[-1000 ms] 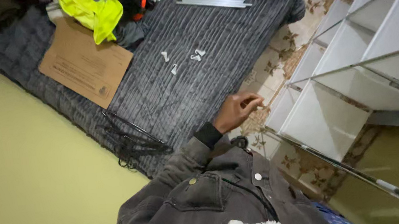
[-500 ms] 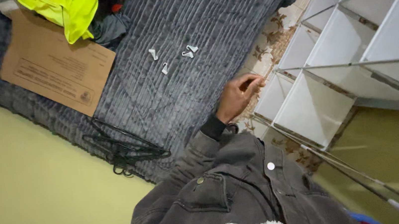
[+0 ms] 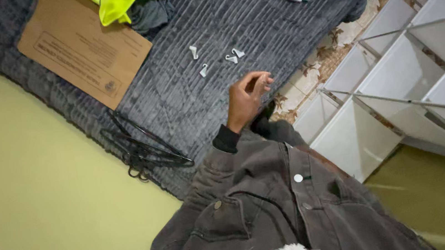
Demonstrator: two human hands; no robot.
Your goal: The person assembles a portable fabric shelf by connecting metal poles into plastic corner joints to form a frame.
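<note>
One hand [image 3: 244,97], which side unclear, has moved from over the floor tiles back above the grey mattress [image 3: 175,102] edge, fingertips pinched together, perhaps empty. Four small white clips [image 3: 215,59] lie just beyond it, untouched.

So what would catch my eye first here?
Probably the neon yellow garment at the top of the grey ribbed blanket, beside a brown cardboard sheet. Then one hand, fingers curled, near four small white clips, with white shelf compartments on the right.
</note>
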